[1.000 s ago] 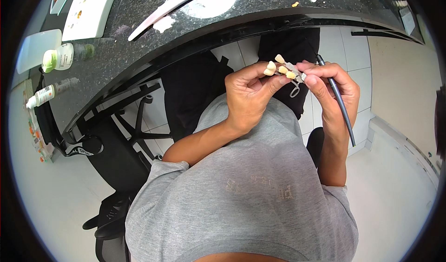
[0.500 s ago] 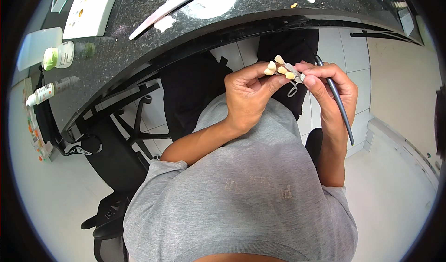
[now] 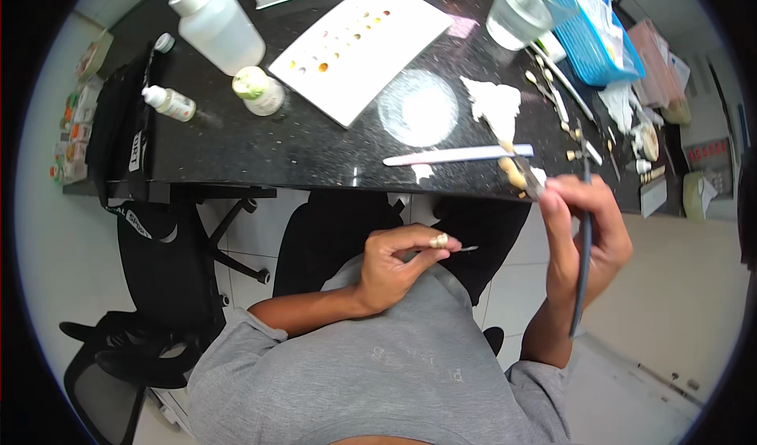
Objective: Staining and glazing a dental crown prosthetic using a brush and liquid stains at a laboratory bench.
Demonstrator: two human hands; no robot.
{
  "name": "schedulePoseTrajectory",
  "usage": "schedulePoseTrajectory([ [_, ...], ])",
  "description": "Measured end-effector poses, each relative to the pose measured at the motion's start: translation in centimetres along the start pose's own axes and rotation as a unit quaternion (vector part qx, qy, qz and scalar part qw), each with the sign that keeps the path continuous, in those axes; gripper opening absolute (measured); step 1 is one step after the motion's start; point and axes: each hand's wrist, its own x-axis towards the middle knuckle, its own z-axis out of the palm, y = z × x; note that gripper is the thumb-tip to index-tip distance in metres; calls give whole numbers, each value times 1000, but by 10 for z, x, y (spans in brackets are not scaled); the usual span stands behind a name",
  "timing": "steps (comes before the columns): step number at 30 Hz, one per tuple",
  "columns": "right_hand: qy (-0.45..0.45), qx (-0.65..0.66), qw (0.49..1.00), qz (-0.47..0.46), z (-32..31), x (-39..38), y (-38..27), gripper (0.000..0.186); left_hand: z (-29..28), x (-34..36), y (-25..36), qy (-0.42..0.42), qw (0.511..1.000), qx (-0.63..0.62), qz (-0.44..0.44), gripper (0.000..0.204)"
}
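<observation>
Tooth-shaped piece [image 3: 438,241], cream-coloured, small and lumpy, is held at the fingertips of the left hand [image 3: 392,263], whose thumb and fingers are pinched together on it; its longer side is laid roughly left to right, and a thin grey tip [image 3: 470,248] is seen poking out rightward. Farther forward, yellowish tabs [image 3: 514,175] on grey holders [image 3: 533,186] are pinched by the right hand [image 3: 605,249], pointed forward and left, and a slim dark tool [image 3: 583,279] is gripped too, its long axis running forward and back. Beyond, a pale stick [image 3: 457,155] is laid crosswise on the black table [image 3: 315,153].
</observation>
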Motion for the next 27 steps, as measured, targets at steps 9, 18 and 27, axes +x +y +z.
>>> schedulePoseTrajectory([
  [9,-128,-128,984,7,44,53,2,7,-56,-2,57,95,960,192,180,15],
  [18,-134,-19,988,-74,40,79,3,45,-92,-12,86,178,964,145,134,19],
  [27,-189,97,977,0,91,137,3,25,-102,-4,104,209,974,67,48,8],
])
